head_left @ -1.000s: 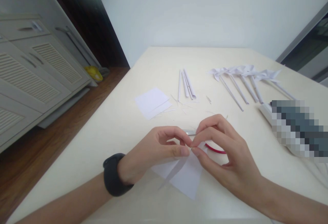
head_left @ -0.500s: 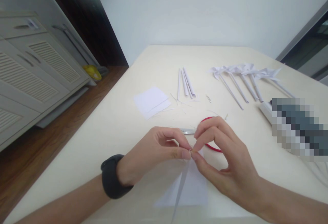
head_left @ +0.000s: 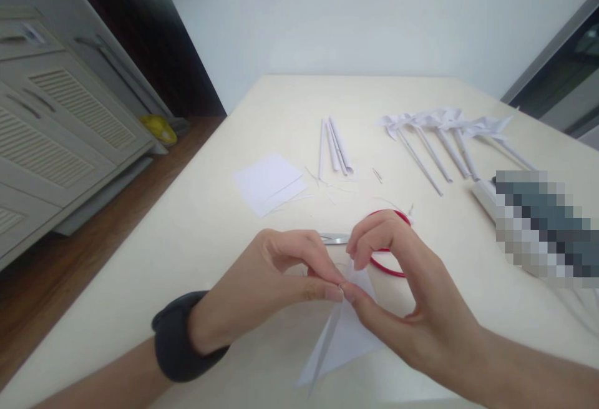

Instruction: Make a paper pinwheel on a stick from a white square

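Paper (head_left: 358, 334) slants below the pinch; left hand (head_left: 278, 278) grips a tiny pale piece (head_left: 340, 287) there, seemingly to steady it; right hand (head_left: 416, 296) rests its thumb alongside, forefinger apart; scissors (head_left: 335, 239) lie beyond.

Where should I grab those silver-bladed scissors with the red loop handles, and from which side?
Probably by the red loop handles, coming from the right: the loops face that way, while the silver blades point left along the cream tabletop. The bare right hand partly hides the loops, so it may need to shift aside first.
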The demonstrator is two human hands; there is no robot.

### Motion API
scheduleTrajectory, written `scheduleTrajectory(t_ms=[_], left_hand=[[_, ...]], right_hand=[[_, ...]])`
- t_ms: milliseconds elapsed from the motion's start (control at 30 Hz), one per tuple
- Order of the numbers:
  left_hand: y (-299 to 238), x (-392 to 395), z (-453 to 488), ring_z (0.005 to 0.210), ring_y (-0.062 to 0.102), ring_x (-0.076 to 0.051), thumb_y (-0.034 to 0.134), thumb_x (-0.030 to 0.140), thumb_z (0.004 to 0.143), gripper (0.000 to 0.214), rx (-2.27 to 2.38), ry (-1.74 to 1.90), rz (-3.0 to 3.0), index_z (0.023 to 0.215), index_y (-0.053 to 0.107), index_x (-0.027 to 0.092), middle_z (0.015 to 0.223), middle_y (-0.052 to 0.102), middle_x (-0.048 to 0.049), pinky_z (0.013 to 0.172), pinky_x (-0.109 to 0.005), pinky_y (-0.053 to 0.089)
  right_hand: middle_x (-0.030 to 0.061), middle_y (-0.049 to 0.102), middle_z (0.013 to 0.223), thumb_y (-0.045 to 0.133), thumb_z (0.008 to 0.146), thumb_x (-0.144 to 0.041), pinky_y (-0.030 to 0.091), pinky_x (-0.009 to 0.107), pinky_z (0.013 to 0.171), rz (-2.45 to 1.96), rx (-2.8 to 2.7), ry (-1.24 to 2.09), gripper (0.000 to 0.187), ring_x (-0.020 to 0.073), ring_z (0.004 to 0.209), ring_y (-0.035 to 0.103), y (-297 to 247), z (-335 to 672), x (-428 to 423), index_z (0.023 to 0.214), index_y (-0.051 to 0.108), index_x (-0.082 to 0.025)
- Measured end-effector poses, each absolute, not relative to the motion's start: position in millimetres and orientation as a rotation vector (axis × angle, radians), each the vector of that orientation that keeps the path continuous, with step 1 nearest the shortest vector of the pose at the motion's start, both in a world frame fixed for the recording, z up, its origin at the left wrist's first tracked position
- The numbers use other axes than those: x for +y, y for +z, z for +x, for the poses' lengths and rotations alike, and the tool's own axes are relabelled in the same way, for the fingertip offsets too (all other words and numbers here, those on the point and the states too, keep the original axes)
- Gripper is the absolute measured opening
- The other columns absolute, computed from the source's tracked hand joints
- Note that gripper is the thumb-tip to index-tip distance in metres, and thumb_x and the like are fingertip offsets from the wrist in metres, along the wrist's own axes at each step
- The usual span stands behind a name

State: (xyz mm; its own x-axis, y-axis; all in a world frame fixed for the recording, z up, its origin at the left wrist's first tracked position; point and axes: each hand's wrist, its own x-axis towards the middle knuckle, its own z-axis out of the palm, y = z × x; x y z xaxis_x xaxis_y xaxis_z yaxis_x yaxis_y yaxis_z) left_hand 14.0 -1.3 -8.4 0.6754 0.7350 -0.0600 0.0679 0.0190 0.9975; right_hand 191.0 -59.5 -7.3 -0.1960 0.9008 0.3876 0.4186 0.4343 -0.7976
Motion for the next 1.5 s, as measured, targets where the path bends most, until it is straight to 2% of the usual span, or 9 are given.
scheduleTrajectory(t_ms=[200, 333, 600, 900, 1500], left_hand=[[-4.9, 1.8, 12.9, 0.072, 0.059, -0.012, 0.071, 0.013, 0.067, 0.007, 0.654, 0.555, 1.623, 0.071, 0.073, 0.019, 0.073, 0.063, -0.0008, 0.069, -0.023, 0.045], [-4.8, 3.2, 13.5, 0.072, 0.058, -0.012, 0.071, 0.011, 0.067, 0.006, 0.609, 0.562, 1.631, 0.068, 0.071, 0.017, 0.072, 0.061, -0.0003, 0.071, -0.024, 0.045], [-7.0, 2.5, 11.6, 0.068, 0.054, -0.01, 0.073, 0.008, 0.063, 0.01, 0.582, 0.502, 1.484, 0.062, 0.066, 0.015, 0.067, 0.057, 0.0023, 0.066, -0.022, 0.043], [-1.1, -1.7, 13.1, 0.063, 0.05, -0.009, 0.074, 0.009, 0.062, 0.009, 0.635, 0.525, 1.583, 0.061, 0.068, 0.015, 0.062, 0.054, 0.0028, 0.062, -0.022, 0.041], [-4.8, 0.5, 9.3, 0.067, 0.053, -0.008, 0.072, 0.007, 0.064, 0.012, 0.623, 0.5, 1.498, 0.065, 0.068, 0.019, 0.066, 0.056, 0.0041, 0.065, -0.019, 0.042]], right_hand=[[0.0007, 0.046, 0.09, 0.058, 0.065, -0.002, 0.042, 0.028, 0.07, -1.143, -1.82, 0.719, 0.03, 0.0143, 0.083, 0.048, -6.0, 190.1, -60.8, 0.085, 0.042, -0.019], [0.0008, 0.045, 0.093, 0.059, 0.062, -0.002, 0.04, 0.028, 0.074, -1.15, -1.835, 0.735, 0.034, 0.0148, 0.086, 0.047, -5.9, 190.5, -60.8, 0.086, 0.042, -0.019], [0.0009, 0.045, 0.097, 0.063, 0.065, -0.005, 0.037, 0.027, 0.078, -1.112, -1.855, 0.746, 0.034, 0.0137, 0.087, 0.047, -4.3, 193.1, -60.5, 0.088, 0.042, -0.019], [-0.0001, 0.045, 0.097, 0.062, 0.067, -0.006, 0.037, 0.026, 0.076, -1.16, -1.845, 0.792, 0.035, 0.0134, 0.086, 0.047, -4.5, 196.3, -59.9, 0.089, 0.04, -0.021], [-0.0006, 0.05, 0.096, 0.064, 0.071, -0.012, 0.039, 0.032, 0.075, -1.218, -1.798, 0.899, 0.031, 0.0176, 0.087, 0.049, -3.3, 198.4, -59.2, 0.088, 0.041, -0.024]])
